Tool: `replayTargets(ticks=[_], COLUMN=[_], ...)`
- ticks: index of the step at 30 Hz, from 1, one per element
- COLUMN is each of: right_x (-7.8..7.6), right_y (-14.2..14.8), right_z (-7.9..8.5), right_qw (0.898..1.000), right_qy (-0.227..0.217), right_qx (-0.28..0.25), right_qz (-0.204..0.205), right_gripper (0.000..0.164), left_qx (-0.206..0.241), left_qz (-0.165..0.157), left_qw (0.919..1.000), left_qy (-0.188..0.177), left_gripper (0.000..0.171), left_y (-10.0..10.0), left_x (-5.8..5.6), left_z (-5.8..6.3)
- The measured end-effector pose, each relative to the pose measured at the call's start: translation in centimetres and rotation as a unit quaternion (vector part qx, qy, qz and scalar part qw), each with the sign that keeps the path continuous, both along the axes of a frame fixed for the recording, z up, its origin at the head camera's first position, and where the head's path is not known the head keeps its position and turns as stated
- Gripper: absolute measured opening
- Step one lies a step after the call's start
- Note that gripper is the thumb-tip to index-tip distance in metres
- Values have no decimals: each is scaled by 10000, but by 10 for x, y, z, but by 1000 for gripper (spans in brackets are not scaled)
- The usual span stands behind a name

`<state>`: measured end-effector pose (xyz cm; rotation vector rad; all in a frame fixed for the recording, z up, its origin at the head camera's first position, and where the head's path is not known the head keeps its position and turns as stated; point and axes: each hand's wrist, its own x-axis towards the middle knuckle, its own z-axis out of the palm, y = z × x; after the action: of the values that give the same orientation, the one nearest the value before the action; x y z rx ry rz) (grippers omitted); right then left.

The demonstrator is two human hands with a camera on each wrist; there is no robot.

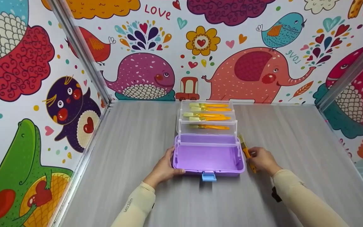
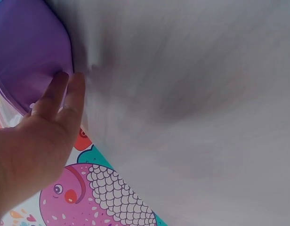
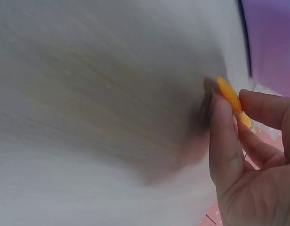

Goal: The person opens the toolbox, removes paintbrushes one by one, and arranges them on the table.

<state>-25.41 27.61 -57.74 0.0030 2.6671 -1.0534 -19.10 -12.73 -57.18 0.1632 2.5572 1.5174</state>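
Note:
A purple box (image 1: 208, 157) stands on the table with a blue latch (image 1: 209, 176) at its front and its clear tiers raised behind. My left hand (image 1: 164, 168) rests against its left side, thumb at the front corner. In the left wrist view, straight fingers (image 2: 51, 96) touch the purple wall. To the right of the box, my right hand (image 1: 262, 159) pinches a paintbrush (image 1: 247, 151) by its orange handle, bristles pointing away from me. The right wrist view shows the handle (image 3: 229, 94) between thumb and fingers; the bristles are hidden there.
Several orange-handled paintbrushes (image 1: 211, 118) lie in the clear stepped trays (image 1: 208, 122) behind the purple compartment. The grey table (image 1: 131, 142) runs back to a wall (image 1: 197, 19) printed with cartoon animals. Metal posts (image 1: 83, 53) edge the side panels.

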Motion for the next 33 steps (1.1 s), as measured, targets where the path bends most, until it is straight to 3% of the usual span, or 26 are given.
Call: replayTargets(ticks=[19,33], right_x=[-2,0], right_y=[0,5], right_z=[-3,1], right_qw=[9994,9997], right_qy=[-125,27], right_qx=[68,106], right_qz=[-310,-208], right_gripper=[41,30], left_qx=[22,76], left_qz=[9,-79], left_qw=[10000,9999], left_qy=[-56,30], left_gripper=[106,107], left_y=[-2,-2], left_x=[-1,-1], left_z=[-1,1])
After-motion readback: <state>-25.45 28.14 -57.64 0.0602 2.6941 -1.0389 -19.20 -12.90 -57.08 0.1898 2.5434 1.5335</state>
